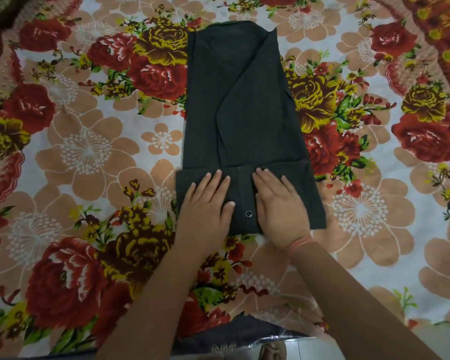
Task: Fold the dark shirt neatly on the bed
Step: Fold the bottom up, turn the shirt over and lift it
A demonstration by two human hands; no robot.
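The dark shirt (244,113) lay flat in the middle of the bed (374,211), a long narrow shape running from the centre toward 12 o'clock on a flowered sheet (89,152) of red, yellow and peach blooms. Its sides were turned in over the body, and one panel edge crossed it slantwise from about 1 o'clock down toward the middle. At the 6 o'clock end a band of cloth was folded up over the rest. This band was a little wider than the part above it, and a small round snap (248,213) showed on its placket. Both hands rested on this band, released and grasping nothing. The left hand (205,203) lay at 7 o'clock of the snap and the right hand (278,206) at 3 o'clock of it, palms down and fingers straight, pressing the cloth. A pale thread band (300,242) circled the right wrist. The palms hid the cloth beneath them and part of the lower fold edge. The fabric was so dark that the collar at the 12 o'clock end and the lie of the sleeves could not be made out. At 6 o'clock of the view a brown object (272,350) was cut off by the edge, and at 10 o'clock a dark fuzzy shape (0,11) was cut off in the corner, both too partial to name.
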